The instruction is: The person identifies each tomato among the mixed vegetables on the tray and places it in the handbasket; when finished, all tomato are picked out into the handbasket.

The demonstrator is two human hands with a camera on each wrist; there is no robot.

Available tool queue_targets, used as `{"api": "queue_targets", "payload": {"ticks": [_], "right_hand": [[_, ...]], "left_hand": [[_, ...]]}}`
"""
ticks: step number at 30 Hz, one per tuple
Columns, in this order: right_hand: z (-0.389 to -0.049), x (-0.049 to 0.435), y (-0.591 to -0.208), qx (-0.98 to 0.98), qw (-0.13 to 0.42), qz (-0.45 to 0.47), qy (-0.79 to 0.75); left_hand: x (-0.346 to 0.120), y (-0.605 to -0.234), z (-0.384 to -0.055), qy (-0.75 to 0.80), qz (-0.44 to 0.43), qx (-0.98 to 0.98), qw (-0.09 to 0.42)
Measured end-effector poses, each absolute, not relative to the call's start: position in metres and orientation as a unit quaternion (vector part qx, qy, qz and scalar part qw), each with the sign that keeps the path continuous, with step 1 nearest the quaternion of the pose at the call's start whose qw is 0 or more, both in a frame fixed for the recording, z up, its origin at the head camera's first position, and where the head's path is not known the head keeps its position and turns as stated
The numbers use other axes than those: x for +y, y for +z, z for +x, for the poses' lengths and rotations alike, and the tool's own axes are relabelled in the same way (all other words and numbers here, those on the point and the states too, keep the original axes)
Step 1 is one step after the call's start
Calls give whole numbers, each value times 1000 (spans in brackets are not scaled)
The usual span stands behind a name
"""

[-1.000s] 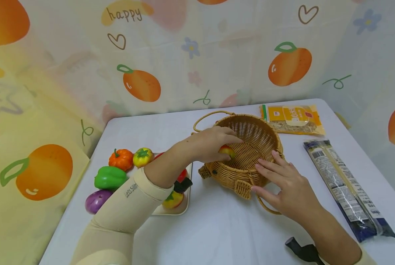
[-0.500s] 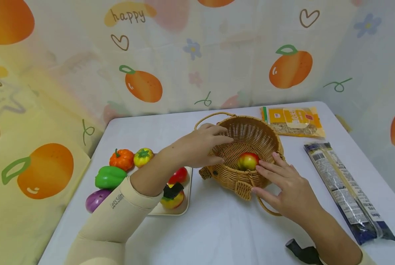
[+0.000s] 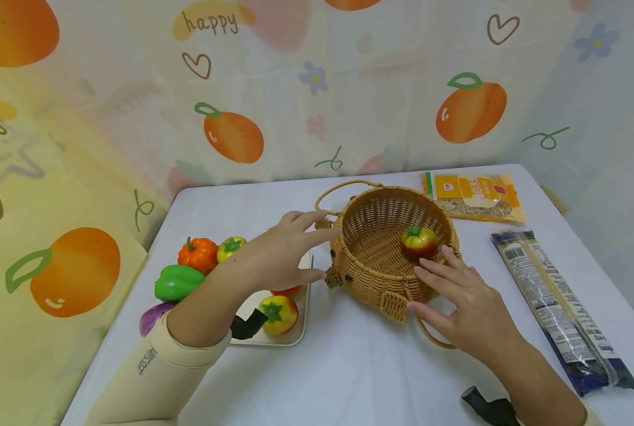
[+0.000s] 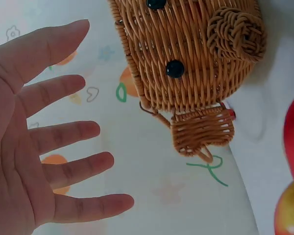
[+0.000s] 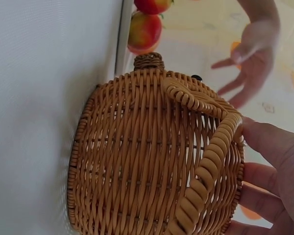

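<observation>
A round wicker basket [image 3: 372,266] with black button eyes, ear-like flaps and a snout stands mid-table. Inside it, against the right wall, lies a red-and-yellow toy fruit with a green star-shaped top [image 3: 419,242]. My left hand [image 3: 274,251] hovers just left of the basket, fingers spread and holding nothing. My right hand [image 3: 463,302] rests on the basket's near right rim, its nearly straight fingers reaching over the edge and the thumb by a woven ear. Below the left hand, a pale tray [image 3: 301,331] bears a similar toy fruit [image 3: 278,315] and a partly hidden red one.
Left of the tray lie an orange toy pumpkin [image 3: 197,254], a green toy pepper [image 3: 177,283], a purple toy eggplant [image 3: 153,318] and a yellow-green toy fruit [image 3: 229,247]. A yellow food packet [image 3: 475,196] and a long dark-ended packet [image 3: 562,307] lie on the right.
My left hand has let go of the toy fruit inside the basket and drawn back left. The fruit has rolled to the basket's right side, green top now showing. My right hand stays at the rim.
</observation>
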State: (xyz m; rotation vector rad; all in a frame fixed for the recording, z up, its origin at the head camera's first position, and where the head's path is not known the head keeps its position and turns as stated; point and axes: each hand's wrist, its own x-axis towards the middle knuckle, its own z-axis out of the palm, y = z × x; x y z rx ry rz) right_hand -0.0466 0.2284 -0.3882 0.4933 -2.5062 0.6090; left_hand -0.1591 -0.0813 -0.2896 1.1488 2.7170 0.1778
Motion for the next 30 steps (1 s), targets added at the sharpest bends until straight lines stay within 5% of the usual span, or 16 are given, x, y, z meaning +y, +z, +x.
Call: {"api": "queue_targets", "payload": {"ticks": [18,30], "right_hand": [[-49,227,-384,-924,248,185,226],[-46,225,-385,-924,254,179,223]], "left_hand": [[-134,-336,-131,79,325,927,170],[-154,-367,-114,139,342,918,143]]}}
